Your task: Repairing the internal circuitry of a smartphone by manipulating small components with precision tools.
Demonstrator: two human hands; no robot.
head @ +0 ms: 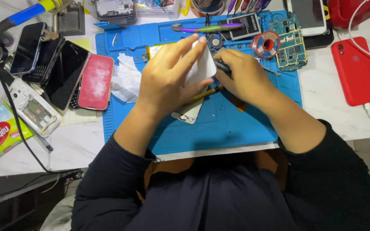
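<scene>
We are working over the blue mat (236, 128) on the bench (78, 145), and the job looks partway through. Our left hand (168, 81) is closed around a white phone shell (202, 68), fingers laid across its back and thumb under its lower edge, holding it tilted above the mat. Our right hand (243, 79) is clenched on a dark-handled tool (222, 66) whose tip meets the shell's right edge; whether it is prying or turning a screw we cannot tell. Just below the shell, a thin yellow stick (208, 92) pokes out between our hands.

Some stripping seems already done: a loose pale part (189, 113) lies on the mat under our left wrist, a bare green circuit board (292, 49) sits at the mat's far right corner beside a solder reel (265, 44), and a black battery (247, 26) lies at the top edge. A crumpled tissue (127, 79) rests at the left.

The shell itself is not yet set down or closed up, so we judge that work on it remains. A stack of other phones (65, 72) waits left of the mat, and a red phone (356, 70) lies to the right.
</scene>
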